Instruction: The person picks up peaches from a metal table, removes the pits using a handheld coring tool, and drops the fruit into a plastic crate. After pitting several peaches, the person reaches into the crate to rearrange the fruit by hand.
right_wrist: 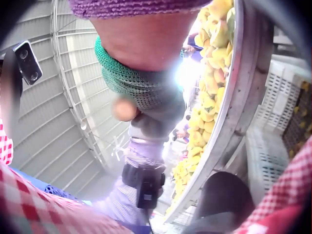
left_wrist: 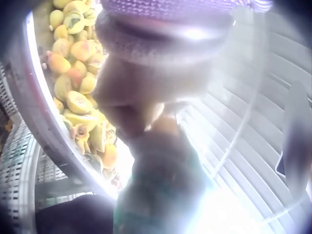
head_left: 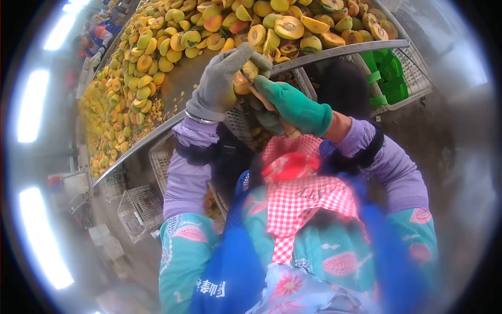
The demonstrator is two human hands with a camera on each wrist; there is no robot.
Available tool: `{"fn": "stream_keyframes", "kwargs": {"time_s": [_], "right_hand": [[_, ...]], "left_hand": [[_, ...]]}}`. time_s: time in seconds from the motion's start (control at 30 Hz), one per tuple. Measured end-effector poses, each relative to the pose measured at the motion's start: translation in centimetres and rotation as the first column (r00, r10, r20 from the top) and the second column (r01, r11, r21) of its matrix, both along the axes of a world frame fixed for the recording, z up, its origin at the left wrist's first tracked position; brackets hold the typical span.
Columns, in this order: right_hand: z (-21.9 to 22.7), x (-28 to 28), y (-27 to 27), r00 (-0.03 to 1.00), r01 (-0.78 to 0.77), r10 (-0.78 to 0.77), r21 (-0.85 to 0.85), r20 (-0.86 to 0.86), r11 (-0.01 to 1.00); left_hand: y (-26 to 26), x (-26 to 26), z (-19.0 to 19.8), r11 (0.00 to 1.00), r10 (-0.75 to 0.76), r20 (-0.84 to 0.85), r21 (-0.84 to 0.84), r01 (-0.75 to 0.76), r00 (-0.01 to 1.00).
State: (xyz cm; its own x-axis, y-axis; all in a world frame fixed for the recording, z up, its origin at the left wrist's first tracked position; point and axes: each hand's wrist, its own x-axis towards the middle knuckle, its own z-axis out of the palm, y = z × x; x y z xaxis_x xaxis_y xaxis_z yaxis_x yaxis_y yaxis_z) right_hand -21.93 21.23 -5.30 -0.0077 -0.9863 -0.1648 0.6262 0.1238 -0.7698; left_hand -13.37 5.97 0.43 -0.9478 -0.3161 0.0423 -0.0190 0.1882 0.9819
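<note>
In the head view, my left hand (head_left: 215,81), in a grey glove, grips a yellow peach (head_left: 242,83) at the edge of the metal table. My right hand (head_left: 300,107), in a green glove, holds a knife by its wooden handle (head_left: 265,99). Its dark blade overlaps the peach, and the gloves partly hide both. The right wrist view catches the round butt of the handle (right_wrist: 125,109) poking out of the green glove. Both hands look dim and blurred in the left wrist view, close together beside the heap of peaches (left_wrist: 78,102).
Halved and whole peaches (head_left: 144,63) pile over the metal table, whose raised rim (head_left: 141,141) curves before me. White plastic crates (head_left: 140,209) stand below it. Another crate at the right holds green baskets (head_left: 387,76). Other people (head_left: 99,34) are at the far left.
</note>
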Motion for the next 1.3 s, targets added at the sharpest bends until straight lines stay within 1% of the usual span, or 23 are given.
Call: {"fn": "stream_keyframes", "kwargs": {"time_s": [0.03,0.07,0.1,0.17,0.27,0.4,0.53,0.57,0.6,0.67,0.7,0.77,0.83,0.9,0.93,0.97,1.0,1.03,1.07,1.1,1.2,1.23,1.3], "right_hand": [[-0.1,0.9,-0.3,0.998,0.058,-0.058,-0.054,0.000,0.997],[0.2,1.8,-0.7,0.993,0.115,-0.116,-0.114,-0.001,0.987],[2.9,2.4,-0.2,0.932,0.033,-0.014,-0.047,0.362,0.998],[2.9,2.1,-0.5,0.954,0.037,-0.019,-0.055,0.298,0.998],[2.4,1.7,-0.8,0.964,0.033,-0.031,-0.006,0.264,0.999],[3.6,2.1,-0.9,0.871,-0.004,0.044,-0.083,0.490,0.997],[3.9,3.4,-1.3,0.870,0.104,-0.052,-0.079,0.491,0.991],[2.8,3.4,-1.8,0.875,0.140,-0.057,-0.138,0.482,0.981],[2.0,3.3,-2.2,0.880,0.173,-0.060,-0.201,0.470,0.964],[2.3,2.3,-2.0,0.932,0.103,-0.059,-0.105,0.356,0.989],[2.3,1.8,-1.7,0.954,0.074,-0.058,-0.043,0.294,0.996],[1.8,1.1,-1.0,0.882,-0.058,0.068,-0.038,0.466,0.998],[1.6,1.1,-1.2,0.792,-0.117,0.155,-0.103,0.591,0.988],[1.4,2.6,-1.5,0.696,-0.078,0.207,-0.215,0.688,0.974],[1.6,3.3,-1.4,0.746,-0.026,0.141,-0.182,0.651,0.983],[2.0,3.9,-1.3,0.788,0.036,0.066,-0.152,0.612,0.988],[2.2,4.4,-1.2,0.820,0.104,-0.016,-0.121,0.573,0.987],[1.0,4.0,-2.0,0.847,0.123,0.009,-0.212,0.532,0.970],[1.3,3.6,-1.9,0.866,0.108,-0.022,-0.145,0.500,0.984],[1.9,3.1,-1.7,0.886,0.092,-0.045,-0.080,0.461,0.993],[1.9,2.6,-2.0,0.878,0.036,-0.083,0.110,0.471,0.993],[1.8,2.6,-2.2,0.865,0.012,-0.092,0.163,0.494,0.987],[1.6,3.6,-2.1,0.817,-0.038,-0.011,0.073,0.577,0.997]], "left_hand": [[1.0,-0.2,1.7,0.973,0.044,0.051,0.224,-0.054,0.998],[1.9,-0.4,1.5,0.967,0.197,-0.017,0.170,-0.191,0.980],[2.9,-1.0,1.3,0.937,0.340,-0.097,0.123,-0.328,0.935],[2.5,-1.4,0.0,0.873,0.487,-0.219,0.113,-0.474,0.845],[2.0,-1.4,-0.2,0.905,0.395,-0.129,0.224,-0.361,0.910],[-0.1,-1.9,1.8,0.996,0.086,-0.004,0.039,-0.086,0.996],[-1.5,-3.3,2.8,0.994,-0.102,0.200,-0.024,0.109,0.974],[-0.4,-3.1,2.6,0.998,-0.011,0.083,-0.063,0.016,0.996],[1.0,-2.9,2.3,0.989,0.142,-0.006,0.040,-0.142,0.990],[2.5,-2.8,1.2,0.870,0.451,-0.132,0.283,-0.403,0.882],[2.3,-2.7,0.6,0.863,0.440,-0.086,0.317,-0.394,0.894],[0.0,-2.4,-0.4,0.957,0.089,0.040,0.273,-0.096,0.995],[-3.2,-3.0,-0.3,0.942,-0.295,0.088,0.194,0.274,0.952],[-3.4,-2.5,0.3,0.935,-0.348,0.056,-0.046,0.350,0.936],[-4.1,-2.9,0.0,0.821,-0.473,-0.005,-0.364,0.439,0.881],[-4.9,-3.4,-0.3,0.653,-0.573,-0.074,-0.643,0.400,0.816],[-3.7,-3.4,-0.2,0.855,-0.333,-0.135,-0.461,0.238,0.933],[-1.3,-3.2,-0.2,0.968,-0.061,-0.137,-0.251,0.025,0.989],[0.6,-2.9,-0.1,0.974,0.218,-0.081,-0.038,-0.221,0.973],[1.2,-2.7,-0.4,0.909,0.316,-0.089,0.313,-0.275,0.944],[-0.2,-2.7,-2.4,0.940,0.198,-0.003,0.282,-0.189,0.980],[-1.5,-2.6,-2.4,0.971,-0.046,0.054,0.235,0.033,0.997],[-2.7,-2.3,-1.8,0.959,-0.282,0.144,0.083,0.272,0.949]]}}
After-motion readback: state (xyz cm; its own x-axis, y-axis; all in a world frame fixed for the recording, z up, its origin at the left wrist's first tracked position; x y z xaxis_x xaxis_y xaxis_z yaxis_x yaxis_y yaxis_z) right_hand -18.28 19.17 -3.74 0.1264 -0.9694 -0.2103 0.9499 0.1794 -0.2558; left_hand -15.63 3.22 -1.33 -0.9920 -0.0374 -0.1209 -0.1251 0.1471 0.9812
